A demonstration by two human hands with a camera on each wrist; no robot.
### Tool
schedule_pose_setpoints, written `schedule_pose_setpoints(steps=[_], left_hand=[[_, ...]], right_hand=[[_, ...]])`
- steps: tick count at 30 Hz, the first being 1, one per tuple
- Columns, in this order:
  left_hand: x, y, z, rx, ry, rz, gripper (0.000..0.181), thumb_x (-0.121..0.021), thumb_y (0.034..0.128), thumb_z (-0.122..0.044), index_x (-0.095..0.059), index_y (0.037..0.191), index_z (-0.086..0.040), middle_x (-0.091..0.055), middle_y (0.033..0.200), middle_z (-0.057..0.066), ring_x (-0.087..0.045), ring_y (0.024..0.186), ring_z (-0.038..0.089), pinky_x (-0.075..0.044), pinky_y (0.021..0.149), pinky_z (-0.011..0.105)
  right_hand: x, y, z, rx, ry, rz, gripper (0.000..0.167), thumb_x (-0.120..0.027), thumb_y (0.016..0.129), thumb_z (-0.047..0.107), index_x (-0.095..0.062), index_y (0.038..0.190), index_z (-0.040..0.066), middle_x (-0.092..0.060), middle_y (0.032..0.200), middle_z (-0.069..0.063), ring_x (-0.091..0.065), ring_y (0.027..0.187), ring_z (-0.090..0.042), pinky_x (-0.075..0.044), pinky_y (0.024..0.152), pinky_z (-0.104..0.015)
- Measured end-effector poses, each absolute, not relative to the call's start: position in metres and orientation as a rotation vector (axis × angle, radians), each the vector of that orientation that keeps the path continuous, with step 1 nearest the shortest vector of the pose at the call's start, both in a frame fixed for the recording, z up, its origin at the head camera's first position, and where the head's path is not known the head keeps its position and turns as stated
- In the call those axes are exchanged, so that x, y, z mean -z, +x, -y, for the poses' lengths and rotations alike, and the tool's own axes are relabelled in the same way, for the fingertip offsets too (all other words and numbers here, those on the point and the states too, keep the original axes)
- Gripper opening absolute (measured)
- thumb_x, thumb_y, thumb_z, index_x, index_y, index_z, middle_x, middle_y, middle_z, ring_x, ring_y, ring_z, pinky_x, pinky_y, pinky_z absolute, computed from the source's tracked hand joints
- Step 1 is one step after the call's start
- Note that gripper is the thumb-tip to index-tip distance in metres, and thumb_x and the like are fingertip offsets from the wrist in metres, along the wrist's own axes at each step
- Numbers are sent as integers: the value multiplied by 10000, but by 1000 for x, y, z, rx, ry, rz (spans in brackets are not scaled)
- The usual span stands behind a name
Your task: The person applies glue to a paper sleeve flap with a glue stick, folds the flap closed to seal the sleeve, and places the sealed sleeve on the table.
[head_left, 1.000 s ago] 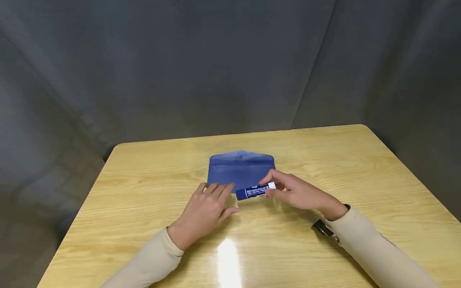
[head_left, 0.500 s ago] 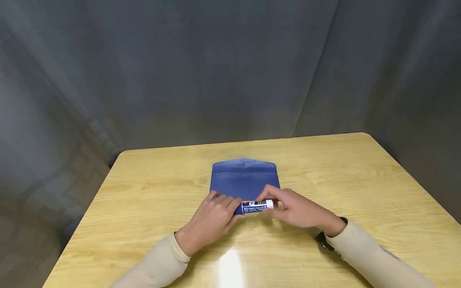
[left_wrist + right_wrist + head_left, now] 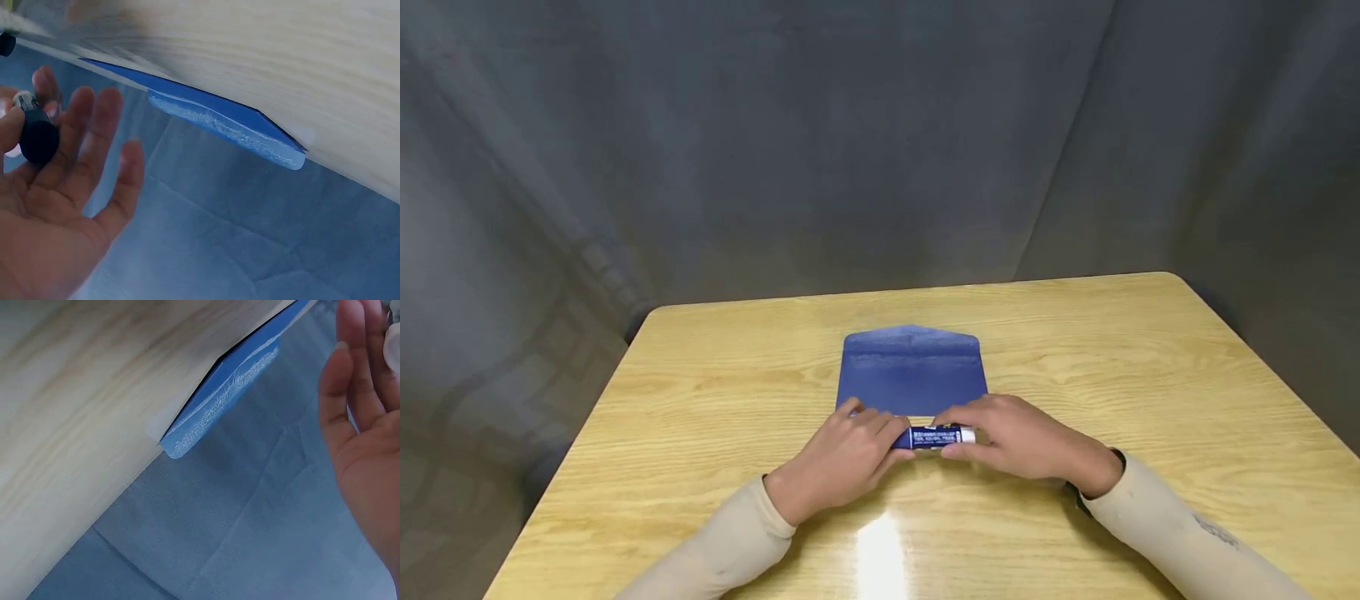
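In the head view, a dark blue glue stick (image 3: 934,437) with a white end lies level between both hands, above the table's near middle. My left hand (image 3: 842,454) pinches its dark blue cap end (image 3: 40,139) between thumb and forefinger, the other fingers spread loosely in the left wrist view. At the opposite end, my right hand (image 3: 1022,437) grips the barrel by the white base (image 3: 392,347). Just beyond the hands a blue envelope (image 3: 912,379) lies flat, its pointed flap unfolded away from me. Whitish smears streak the flap (image 3: 225,128).
The light wood table (image 3: 737,367) stretches out on every side of the envelope, with rounded far corners. A dark grey curtain (image 3: 850,150) hangs behind it and at both sides. Bright glare (image 3: 880,550) reflects off the near tabletop.
My right hand has brought the glue stick nearer to me and levelled it. The left hand, earlier spread beside the envelope without holding the stick, has taken hold of its cap end.
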State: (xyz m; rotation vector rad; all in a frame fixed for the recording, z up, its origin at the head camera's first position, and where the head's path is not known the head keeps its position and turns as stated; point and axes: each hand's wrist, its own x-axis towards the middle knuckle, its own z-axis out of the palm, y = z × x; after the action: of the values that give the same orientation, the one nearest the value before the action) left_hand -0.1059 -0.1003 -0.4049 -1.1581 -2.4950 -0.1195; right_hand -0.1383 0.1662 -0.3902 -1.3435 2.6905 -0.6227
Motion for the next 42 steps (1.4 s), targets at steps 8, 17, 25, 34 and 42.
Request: schedule_pose_setpoints(steps=[8,17,25,34,42], left_hand=[[397,-106,103,456,-1204,2666,242,-568,1007,-384,-649,1083,-169,-653,868,-107,-568,708,37,-458,699,239],[392,-104,101,490,-1177,2665,220,-615,982,-345,-646,1087,-154,-624,848,-100,-507,666,29,-435,610,209],[394,-103,102,355,-1177,2539,265,-659,952,-321,-659,1094,-98,-656,850,-52,-543,672,52,-421,600,204],[392,-101,102,323,-1193,2460,270,-694,930,-290,-650,1072,-64,-650,838,-30,-542,678,61,-483,620,203],[393,-97,99,353,-1203,2451,239,-702,924,-270,-644,1036,-67,-610,775,-44,-522,647,53,-510,630,210]], right_hand=[[388,-141,-167,879,-1297,-2458,247,-559,1009,404,-659,1209,297,-697,937,147,-480,625,54,-439,588,-181],[387,-141,-164,1119,-1125,-2259,180,-596,1001,336,-670,1156,284,-642,771,92,-418,540,52,-377,462,-160],[387,-140,-162,1078,-1109,-2306,211,-591,998,367,-667,1180,293,-672,776,18,-385,518,61,-368,453,-163],[385,-137,-159,1039,-1084,-2341,223,-557,1003,418,-664,1163,304,-655,770,25,-455,576,29,-451,546,-197],[384,-133,-159,991,-1089,-2356,235,-525,1016,417,-664,1178,317,-532,728,160,-418,584,27,-447,570,-204]])
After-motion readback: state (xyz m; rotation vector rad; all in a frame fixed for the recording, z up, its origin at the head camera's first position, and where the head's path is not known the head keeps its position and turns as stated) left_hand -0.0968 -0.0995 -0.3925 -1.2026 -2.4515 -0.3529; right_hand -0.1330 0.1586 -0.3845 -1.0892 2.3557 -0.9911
